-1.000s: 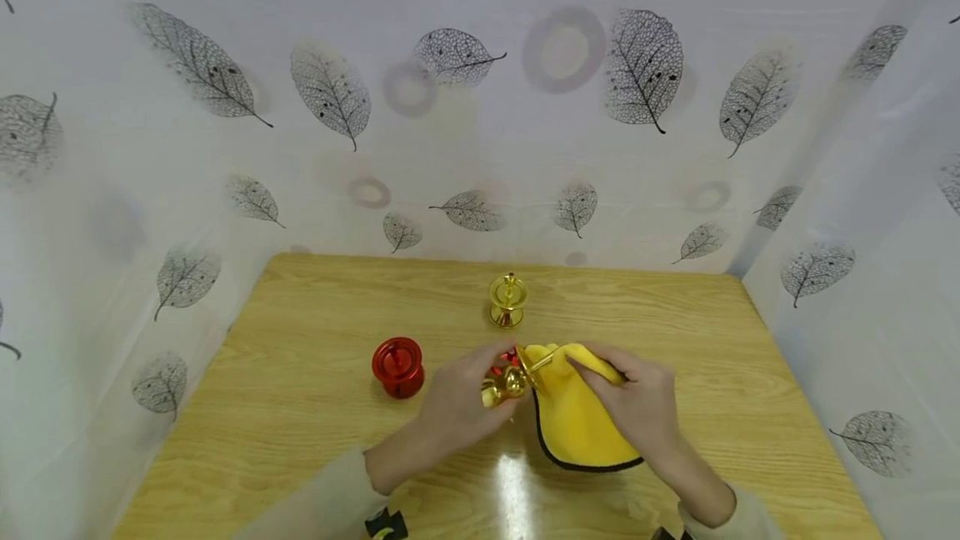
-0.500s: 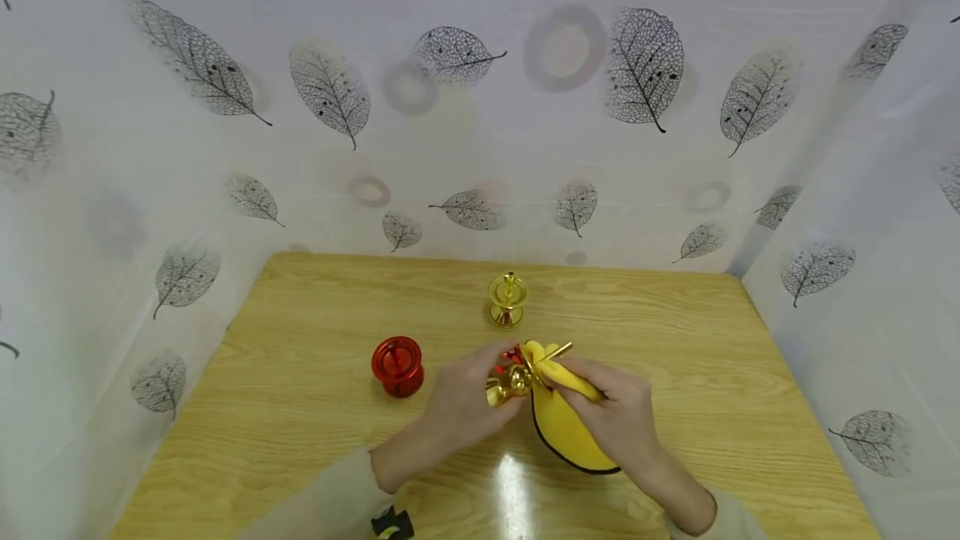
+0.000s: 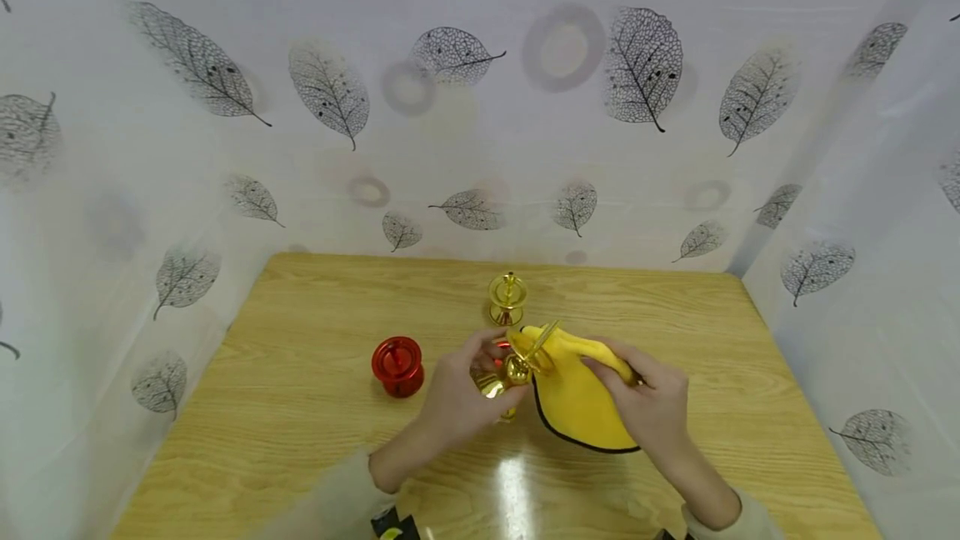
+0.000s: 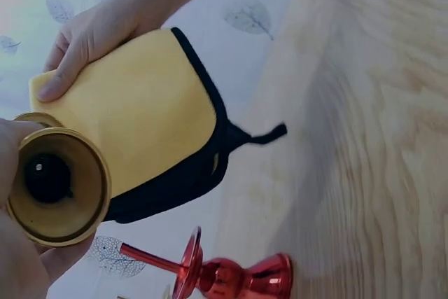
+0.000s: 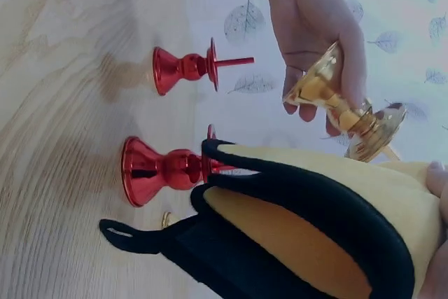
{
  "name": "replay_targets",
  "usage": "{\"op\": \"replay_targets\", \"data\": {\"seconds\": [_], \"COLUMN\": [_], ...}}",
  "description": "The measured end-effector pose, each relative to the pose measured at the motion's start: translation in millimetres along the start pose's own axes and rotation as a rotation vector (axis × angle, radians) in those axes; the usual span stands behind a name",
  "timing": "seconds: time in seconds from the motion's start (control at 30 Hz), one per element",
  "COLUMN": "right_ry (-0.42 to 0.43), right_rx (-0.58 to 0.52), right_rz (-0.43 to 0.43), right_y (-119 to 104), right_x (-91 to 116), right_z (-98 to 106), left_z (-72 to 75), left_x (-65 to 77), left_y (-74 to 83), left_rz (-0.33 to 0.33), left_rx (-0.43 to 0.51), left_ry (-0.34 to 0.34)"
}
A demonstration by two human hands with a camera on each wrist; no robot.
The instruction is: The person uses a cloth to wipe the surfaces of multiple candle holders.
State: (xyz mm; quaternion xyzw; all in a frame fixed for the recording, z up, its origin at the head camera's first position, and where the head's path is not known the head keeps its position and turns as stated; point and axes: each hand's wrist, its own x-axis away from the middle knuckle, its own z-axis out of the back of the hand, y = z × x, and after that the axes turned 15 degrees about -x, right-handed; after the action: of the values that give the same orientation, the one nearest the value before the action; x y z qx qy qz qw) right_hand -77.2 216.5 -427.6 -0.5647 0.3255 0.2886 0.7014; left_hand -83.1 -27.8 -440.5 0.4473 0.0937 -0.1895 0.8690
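Note:
In the head view my left hand [image 3: 459, 398] grips a gold candle holder [image 3: 516, 370] by its flared base, tilted with its spike up to the right. The left wrist view looks into its hollow base [image 4: 78, 204]. My right hand [image 3: 654, 402] pinches a folded yellow cloth [image 3: 583, 411] with black edging, whose upper edge lies against the holder's dish. A black hanging loop [image 4: 269, 134] sticks out from the cloth's corner. One red candle holder [image 3: 397, 367] stands upright left of my left hand. Another red candle holder [image 5: 157, 171], largely hidden behind the left hand in the head view, stands nearby.
A second gold candle holder [image 3: 507, 301] stands upright toward the back of the wooden table [image 3: 315, 307]. A leaf-printed white curtain [image 3: 480, 148] rises behind the table and along both sides.
The right hand first moved left with the cloth toward the holder's dish, then back right and slightly up. In the left hand the gold candle holder has tipped more upright.

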Motion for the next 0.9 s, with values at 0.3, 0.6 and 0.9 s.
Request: {"op": "replay_targets", "data": {"seconds": [0.3, 0.6, 0.9], "right_ry": [0.073, 0.276, 0.320], "right_rx": [-0.005, -0.320, -0.441], "right_rz": [-0.206, -0.615, -0.738], "right_y": [-1, -10, -22], "right_x": [2, 7, 11], "right_z": [-2, -23, -41], "left_z": [-8.7, -21.5, -22.0], "left_x": [-2.6, -9.6, -15.2], "left_y": [8.1, 9.4, 13.3], "left_rz": [0.130, 0.119, 0.133], "left_rx": [0.234, 0.373, 0.383], "left_ry": [0.044, 0.076, 0.101]}}
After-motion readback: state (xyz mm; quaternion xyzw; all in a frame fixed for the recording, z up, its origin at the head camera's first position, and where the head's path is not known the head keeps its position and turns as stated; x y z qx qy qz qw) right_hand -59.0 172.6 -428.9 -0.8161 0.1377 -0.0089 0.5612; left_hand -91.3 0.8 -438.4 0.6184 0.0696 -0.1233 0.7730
